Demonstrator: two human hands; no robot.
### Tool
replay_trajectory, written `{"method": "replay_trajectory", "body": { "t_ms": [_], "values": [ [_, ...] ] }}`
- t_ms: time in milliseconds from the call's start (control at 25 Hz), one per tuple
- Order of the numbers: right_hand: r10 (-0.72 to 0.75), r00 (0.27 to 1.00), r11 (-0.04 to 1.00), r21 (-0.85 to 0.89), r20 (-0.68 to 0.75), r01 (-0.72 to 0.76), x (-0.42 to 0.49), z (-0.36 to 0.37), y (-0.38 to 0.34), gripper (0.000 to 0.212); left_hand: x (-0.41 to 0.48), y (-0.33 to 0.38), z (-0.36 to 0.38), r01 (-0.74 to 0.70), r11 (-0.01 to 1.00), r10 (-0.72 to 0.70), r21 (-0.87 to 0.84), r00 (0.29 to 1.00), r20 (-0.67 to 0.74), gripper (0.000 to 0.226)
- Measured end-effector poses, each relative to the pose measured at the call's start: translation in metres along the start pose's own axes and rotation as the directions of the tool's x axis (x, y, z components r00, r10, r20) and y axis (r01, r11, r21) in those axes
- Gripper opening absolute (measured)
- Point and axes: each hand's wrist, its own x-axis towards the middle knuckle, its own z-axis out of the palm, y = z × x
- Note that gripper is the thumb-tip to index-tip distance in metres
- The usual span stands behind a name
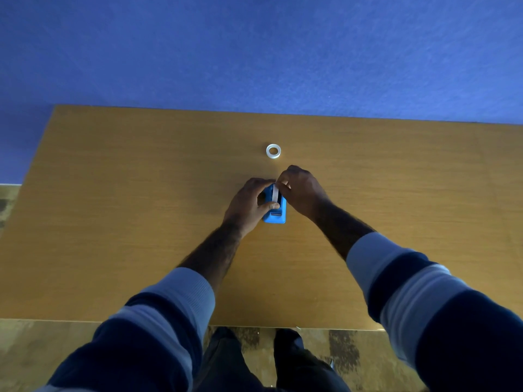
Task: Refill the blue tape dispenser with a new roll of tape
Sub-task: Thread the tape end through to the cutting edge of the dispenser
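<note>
The blue tape dispenser (276, 215) lies on the wooden table (141, 193) near its middle. A white roll of tape (275, 193) stands on edge in the dispenser's well. My left hand (249, 205) wraps the dispenser's left side, thumb across its top. My right hand (301, 188) pinches the roll's far edge from the right. A small white ring (273, 151), an empty tape core or spare roll, lies flat on the table beyond the hands. The dispenser's far end is hidden by my fingers.
The table's far edge meets a blue wall (254, 52). Its near edge runs above my legs (254, 363) and the patterned floor (42, 349). Bare wood stretches to the left and right of the hands.
</note>
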Motion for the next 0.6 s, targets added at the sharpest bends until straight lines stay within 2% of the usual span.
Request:
{"method": "replay_trajectory", "body": {
  "t_ms": [160,600],
  "values": [
    [-0.018,1.0,1.0,0.012,0.024,0.018,-0.0009,-0.003,0.0,0.012,0.003,0.0027,0.0023,0.022,1.0,-0.022,-0.012,0.999,-0.031,0.052],
    [0.011,0.997,0.991,-0.135,0.077,0.0,0.0087,-0.0057,-0.0073,0.01,0.0092,0.0034,0.0017,0.004,1.0,-0.004,0.023,1.0,-0.023,0.046]
  ]
}}
